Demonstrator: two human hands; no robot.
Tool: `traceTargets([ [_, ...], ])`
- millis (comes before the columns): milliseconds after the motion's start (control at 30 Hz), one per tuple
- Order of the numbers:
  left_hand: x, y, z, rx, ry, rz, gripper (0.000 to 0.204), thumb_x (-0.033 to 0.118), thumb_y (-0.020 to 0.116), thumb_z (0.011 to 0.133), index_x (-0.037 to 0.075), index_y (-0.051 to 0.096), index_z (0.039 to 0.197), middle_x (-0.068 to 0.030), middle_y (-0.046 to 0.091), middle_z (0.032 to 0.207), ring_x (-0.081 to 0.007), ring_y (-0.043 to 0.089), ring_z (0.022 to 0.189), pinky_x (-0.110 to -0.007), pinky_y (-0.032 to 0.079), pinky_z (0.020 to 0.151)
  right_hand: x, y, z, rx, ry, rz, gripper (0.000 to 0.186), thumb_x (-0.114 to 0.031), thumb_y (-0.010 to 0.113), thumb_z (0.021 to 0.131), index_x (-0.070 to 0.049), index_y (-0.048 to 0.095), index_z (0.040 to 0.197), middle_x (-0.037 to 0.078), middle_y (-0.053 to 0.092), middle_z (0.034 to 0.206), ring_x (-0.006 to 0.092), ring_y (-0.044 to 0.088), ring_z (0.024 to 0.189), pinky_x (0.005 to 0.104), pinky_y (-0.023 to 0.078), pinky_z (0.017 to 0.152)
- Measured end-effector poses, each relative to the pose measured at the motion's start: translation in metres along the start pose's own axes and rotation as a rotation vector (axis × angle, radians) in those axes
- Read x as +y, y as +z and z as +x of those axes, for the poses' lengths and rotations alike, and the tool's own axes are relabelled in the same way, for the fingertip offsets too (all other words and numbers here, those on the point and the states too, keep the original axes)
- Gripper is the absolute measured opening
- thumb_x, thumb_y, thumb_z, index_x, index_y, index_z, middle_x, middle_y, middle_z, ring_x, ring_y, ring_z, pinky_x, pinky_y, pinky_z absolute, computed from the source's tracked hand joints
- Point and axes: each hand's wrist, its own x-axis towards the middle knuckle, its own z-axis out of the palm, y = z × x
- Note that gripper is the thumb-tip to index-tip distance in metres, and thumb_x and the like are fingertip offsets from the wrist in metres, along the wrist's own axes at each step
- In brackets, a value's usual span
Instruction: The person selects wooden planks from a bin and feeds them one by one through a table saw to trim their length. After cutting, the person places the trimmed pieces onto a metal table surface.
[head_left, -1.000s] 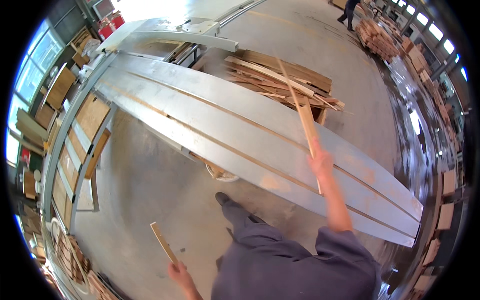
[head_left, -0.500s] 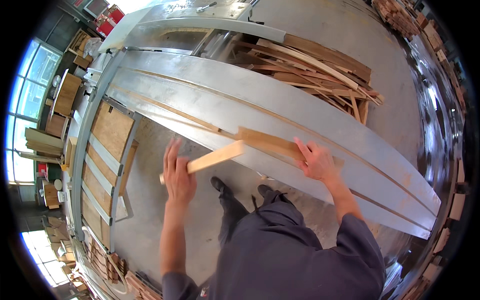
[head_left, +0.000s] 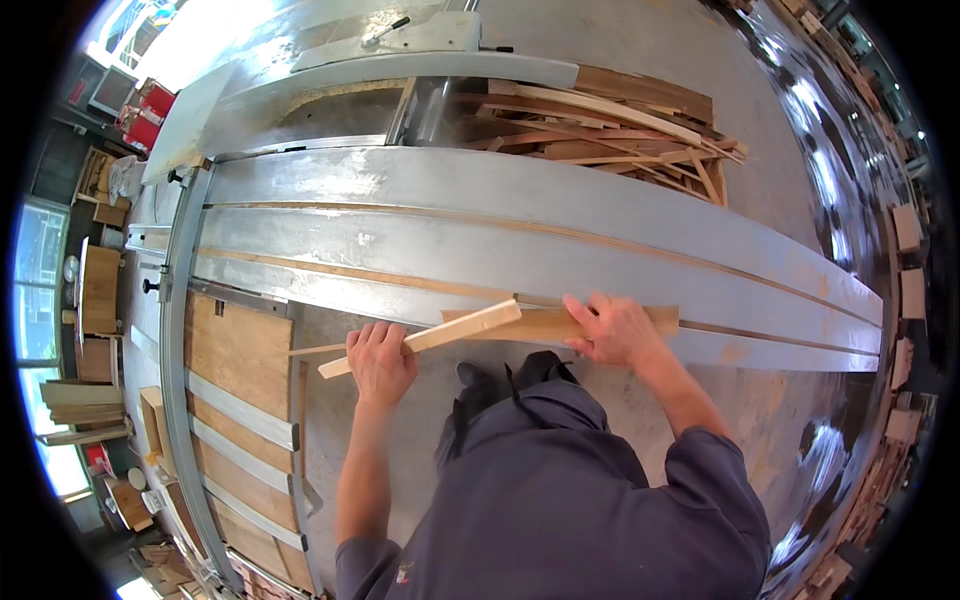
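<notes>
Table (head_left: 400, 245) of pale metal, long and slotted along its length, stretches from left to right. Just off the table's near edge, the left hand (head_left: 380, 365) is closed around a narrow, pale wood strip (head_left: 462, 327), which slants upward to the right until its far end overlaps the table. Above the table's near band, the right hand (head_left: 617, 332) grasps a wider brown board (head_left: 545, 323), which lies nearly in line with the table's slots. The strip's right end crosses in front of the board's left end; whether the two touch cannot be told, nor whether the board rests on the table. Past the table's far edge is a heap of wood offcuts (head_left: 610, 130). At the table's left end runs a metal rail (head_left: 175, 330), and on the table's near side, beside that rail, is a wood-panelled frame (head_left: 235, 340) crossed by metal bars (head_left: 240, 409). Red containers (head_left: 142, 128) stand beyond the table's far left corner.
</notes>
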Motion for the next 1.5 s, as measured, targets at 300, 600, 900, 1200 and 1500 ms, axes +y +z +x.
traceTargets([
  [300, -0.042, 0.003, 0.046, -0.078, -0.053, 0.099, 0.014, 0.005, 0.064, 0.06, 0.011, 0.052, 0.064, -0.0036, 0.054, 0.063, -0.0253, 0.058, 0.063, -0.039, 0.038, 0.062, 0.019, 0.019, 0.075, 0.022, -0.087, 0.063, 0.056, -0.048, 0.072, 0.083, -0.012, 0.06, 0.124, 0.009, 0.053, 0.081, 0.0274, 0.055, 0.064, 0.0385, 0.048, 0.058],
  [600, -0.052, 0.035, 0.151, -0.275, 0.109, 0.098, 0.012, 0.004, 0.064, 0.066, 0.009, 0.064, 0.076, -0.0055, 0.062, 0.074, -0.0265, 0.063, 0.076, -0.04, 0.044, 0.07, 0.092, 0.033, 0.116, -0.021, 0.027, 0.258, 0.055, -0.045, 0.074, 0.082, -0.011, 0.06, 0.123, 0.009, 0.053, 0.082, 0.0299, 0.056, 0.067, 0.0412, 0.049, 0.06],
  [900, -0.014, 0.097, 0.235, -0.217, 0.423, -0.019, 0.027, 0.024, 0.079, 0.077, 0.009, 0.067, 0.096, -0.0022, 0.059, 0.09, -0.0241, 0.06, 0.082, -0.039, 0.048, 0.071, 0.148, 0.047, 0.052, 0.107, 0.287, 0.172, 0.055, -0.047, 0.077, 0.078, -0.008, 0.062, 0.113, 0.008, 0.056, 0.082, 0.0288, 0.058, 0.07, 0.0409, 0.048, 0.061],
  [1200, 0.011, 0.171, 0.229, -0.339, 0.437, -0.22, 0.029, 0.024, 0.079, 0.072, 0.012, 0.054, 0.08, -0.0068, 0.051, 0.08, -0.0288, 0.054, 0.074, -0.041, 0.041, 0.06, 0.186, 0.039, 0.069, 0.089, 0.432, 0.107, 0.051, -0.04, 0.079, 0.077, -0.008, 0.062, 0.112, 0.007, 0.055, 0.083, 0.0265, 0.058, 0.073, 0.0374, 0.049, 0.063],
  [1500, -0.011, 0.21, 0.213, -0.463, 0.338, -0.292, 0.04, 0.025, 0.082, 0.069, 0.013, 0.064, 0.102, -0.0061, 0.058, 0.102, -0.0277, 0.057, 0.093, -0.044, 0.043, 0.081, 0.302, 0.076, 0.172, 0.247, 0.363, 0.226, 0.019, -0.011, 0.07, 0.084, -0.006, 0.065, 0.102, 0.011, 0.063, 0.103, 0.0325, 0.062, 0.094, 0.0431, 0.053, 0.076],
])
